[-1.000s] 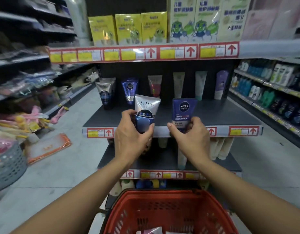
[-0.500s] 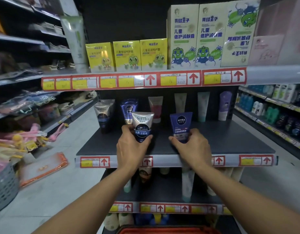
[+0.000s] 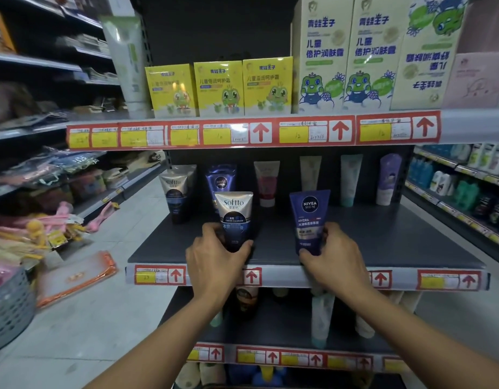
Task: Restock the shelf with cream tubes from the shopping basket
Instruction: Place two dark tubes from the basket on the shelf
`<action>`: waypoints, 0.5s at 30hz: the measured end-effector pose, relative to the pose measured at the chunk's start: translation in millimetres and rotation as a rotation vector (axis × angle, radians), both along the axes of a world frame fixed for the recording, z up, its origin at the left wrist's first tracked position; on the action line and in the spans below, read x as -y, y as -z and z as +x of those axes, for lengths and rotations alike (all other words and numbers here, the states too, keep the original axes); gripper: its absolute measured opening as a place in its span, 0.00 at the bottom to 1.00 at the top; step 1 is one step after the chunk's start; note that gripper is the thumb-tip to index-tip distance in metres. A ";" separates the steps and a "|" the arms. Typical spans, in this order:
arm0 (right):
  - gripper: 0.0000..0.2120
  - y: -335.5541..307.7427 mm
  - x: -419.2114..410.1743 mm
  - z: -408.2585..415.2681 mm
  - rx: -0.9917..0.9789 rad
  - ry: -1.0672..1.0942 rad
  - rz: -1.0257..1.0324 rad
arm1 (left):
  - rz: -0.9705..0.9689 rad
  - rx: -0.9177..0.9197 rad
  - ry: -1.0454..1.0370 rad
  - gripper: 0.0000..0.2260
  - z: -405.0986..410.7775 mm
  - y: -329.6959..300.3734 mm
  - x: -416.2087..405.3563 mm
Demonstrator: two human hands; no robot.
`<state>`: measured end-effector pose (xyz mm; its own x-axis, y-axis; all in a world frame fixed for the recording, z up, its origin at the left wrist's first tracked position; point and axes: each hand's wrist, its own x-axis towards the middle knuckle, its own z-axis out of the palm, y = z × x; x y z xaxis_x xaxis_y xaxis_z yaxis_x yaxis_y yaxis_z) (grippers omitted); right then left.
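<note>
My left hand (image 3: 214, 256) grips the lower end of a silver-and-navy Softto tube (image 3: 233, 217), held upright over the front of the dark middle shelf (image 3: 383, 242). My right hand (image 3: 335, 254) grips the base of a blue Nivea Men tube (image 3: 310, 217), also upright, to its right. Whether either tube rests on the shelf I cannot tell. At the back of the shelf stand another Softto tube (image 3: 176, 192), a Nivea tube (image 3: 220, 178), and pink (image 3: 266, 181), beige (image 3: 310, 171), teal (image 3: 350, 178) and purple (image 3: 388, 178) tubes. The shopping basket is out of view.
Yellow boxes (image 3: 219, 87) and tall cream boxes (image 3: 346, 54) fill the shelf above. A lower shelf (image 3: 276, 324) holds more tubes. A grey basket (image 3: 9, 307) and an orange-edged pouch (image 3: 77, 276) lie on the floor at left. Stocked aisles run along both sides.
Both hands have carried their tubes up and forward from above the red basket onto the middle shelf's front area. The view has tilted up, and the basket has dropped out of sight.
</note>
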<state>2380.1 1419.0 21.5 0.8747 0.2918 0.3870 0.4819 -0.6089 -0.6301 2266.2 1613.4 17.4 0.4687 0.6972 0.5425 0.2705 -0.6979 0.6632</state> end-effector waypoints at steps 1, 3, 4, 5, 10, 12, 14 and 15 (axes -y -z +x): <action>0.22 -0.6 -3.4 -1.0 -0.005 -0.003 -0.005 | -0.016 0.007 -0.006 0.27 -2.1 0.2 -3.8; 0.22 -1.7 -14.0 -4.7 -0.016 -0.013 -0.016 | -0.035 0.011 -0.024 0.27 -7.4 0.7 -14.0; 0.22 -2.3 -21.3 -7.1 -0.022 -0.022 -0.021 | -0.041 0.001 -0.036 0.27 -10.3 0.9 -20.5; 0.22 -2.9 -29.7 -9.7 -0.026 -0.032 -0.025 | -0.046 -0.010 -0.048 0.27 -13.3 0.4 -27.5; 0.26 -7.2 -79.1 -21.8 -0.010 -0.081 -0.042 | -0.119 -0.088 -0.117 0.29 -28.5 -6.8 -72.5; 0.28 -10.0 -99.3 -24.7 -0.017 -0.109 -0.051 | -0.152 -0.122 -0.130 0.29 -33.3 -10.2 -90.2; 0.29 -11.9 -119.1 -26.0 -0.028 -0.133 -0.064 | -0.167 -0.165 -0.129 0.30 -36.1 -13.9 -104.1; 0.29 -12.6 -128.6 -26.1 -0.031 -0.140 -0.071 | -0.169 -0.184 -0.123 0.31 -36.4 -16.2 -110.0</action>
